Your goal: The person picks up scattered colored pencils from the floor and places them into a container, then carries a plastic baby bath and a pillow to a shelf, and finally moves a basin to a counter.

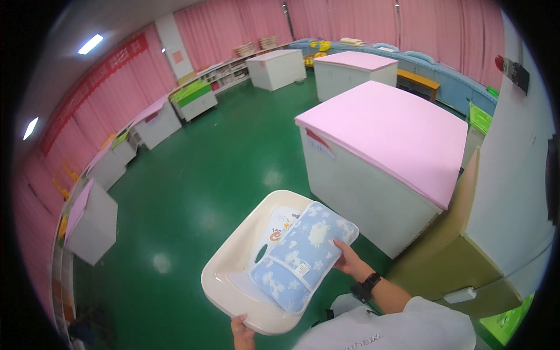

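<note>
Right hand (349, 261): fingers closed on the near edge of the blue pillow (303, 255), wrist with black watch (367, 285) bent inward. Left hand (243, 332): fingers curled over the lower rim of the cream tub (233, 256), gripping it. Pillow lay in the tub, held above the green floor (192, 186), beside a pink-topped cabinet (385, 151).

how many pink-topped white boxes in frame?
6 clear: big box beside the tray, one behind it, four along the left wall. More may be hidden.
</note>
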Demonstrator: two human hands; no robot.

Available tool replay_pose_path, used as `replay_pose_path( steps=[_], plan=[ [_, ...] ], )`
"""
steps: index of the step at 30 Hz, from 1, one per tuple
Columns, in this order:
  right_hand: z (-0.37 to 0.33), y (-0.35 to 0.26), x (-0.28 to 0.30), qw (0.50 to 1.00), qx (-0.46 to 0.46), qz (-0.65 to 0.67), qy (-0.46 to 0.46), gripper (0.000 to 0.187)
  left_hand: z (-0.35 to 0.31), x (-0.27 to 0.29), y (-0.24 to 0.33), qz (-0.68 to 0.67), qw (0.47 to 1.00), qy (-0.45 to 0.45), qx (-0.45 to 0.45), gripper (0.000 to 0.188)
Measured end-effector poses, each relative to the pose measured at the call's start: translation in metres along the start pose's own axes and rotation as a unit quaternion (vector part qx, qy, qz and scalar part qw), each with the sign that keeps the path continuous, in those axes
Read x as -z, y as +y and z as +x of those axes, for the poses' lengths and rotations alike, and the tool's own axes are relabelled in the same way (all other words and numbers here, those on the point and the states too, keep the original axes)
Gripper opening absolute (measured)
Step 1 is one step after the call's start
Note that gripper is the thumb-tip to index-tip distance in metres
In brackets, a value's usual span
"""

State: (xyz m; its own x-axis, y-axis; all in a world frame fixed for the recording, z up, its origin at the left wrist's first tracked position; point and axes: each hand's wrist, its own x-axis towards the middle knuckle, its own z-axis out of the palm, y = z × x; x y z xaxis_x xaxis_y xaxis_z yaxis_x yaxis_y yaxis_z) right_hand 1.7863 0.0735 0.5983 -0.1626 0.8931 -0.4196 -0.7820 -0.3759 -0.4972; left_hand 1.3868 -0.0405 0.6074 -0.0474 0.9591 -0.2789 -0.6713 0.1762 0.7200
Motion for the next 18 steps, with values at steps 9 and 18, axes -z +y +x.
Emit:
replay_pose_path(
  steps=[9,18],
  plan=[
    [-0.013,0.014,-0.026,0.989,0.146,-0.018,0.030,0.049,0.081,0.033,0.010,-0.039,0.997,-0.061,-0.037,0.075],
    [0.023,0.024,-0.051,0.995,0.090,-0.004,0.034,0.047,0.071,0.031,0.049,-0.044,0.998,-0.039,-0.030,0.074]
  ],
)
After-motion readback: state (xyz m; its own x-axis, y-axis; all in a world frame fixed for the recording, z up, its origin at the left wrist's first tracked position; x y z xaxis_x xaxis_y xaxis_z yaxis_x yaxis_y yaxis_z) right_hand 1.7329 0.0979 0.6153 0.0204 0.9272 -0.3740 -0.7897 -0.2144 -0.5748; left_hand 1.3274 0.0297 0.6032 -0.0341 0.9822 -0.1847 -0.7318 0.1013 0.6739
